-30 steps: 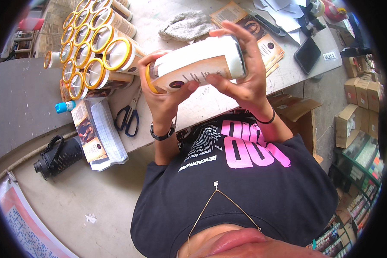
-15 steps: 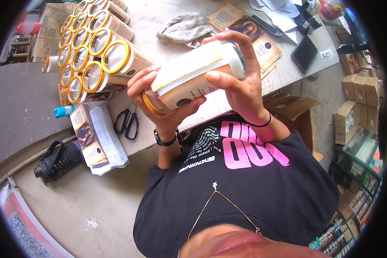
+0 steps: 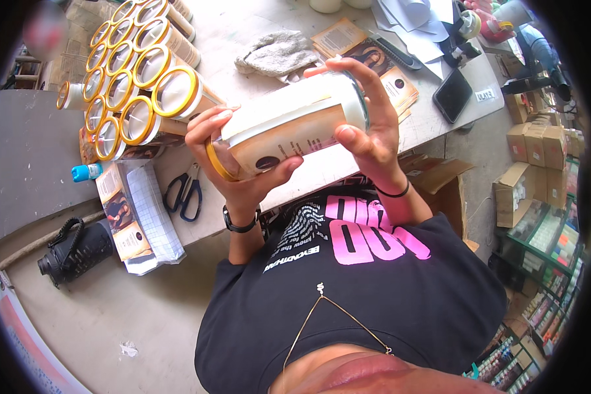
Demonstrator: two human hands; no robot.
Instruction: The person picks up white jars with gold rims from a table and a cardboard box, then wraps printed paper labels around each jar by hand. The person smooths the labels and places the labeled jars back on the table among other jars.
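Centrally, both hands gripping white-and-tan jar, lying tilted above table edge. Left hand cupping yellow-rimmed end, fingers curling around it, thumb pressing underneath. Right hand clasping other end, fingers spreading over top. Upper left: stacked yellow-rimmed jars lying on table; scissors resting below them. Cardboard boxes sitting right on floor.

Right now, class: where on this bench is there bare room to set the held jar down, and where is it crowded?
Bare table lies between the stacked jars and the grey cloth, and by the scissors. The far right end, around the phone, is crowded.
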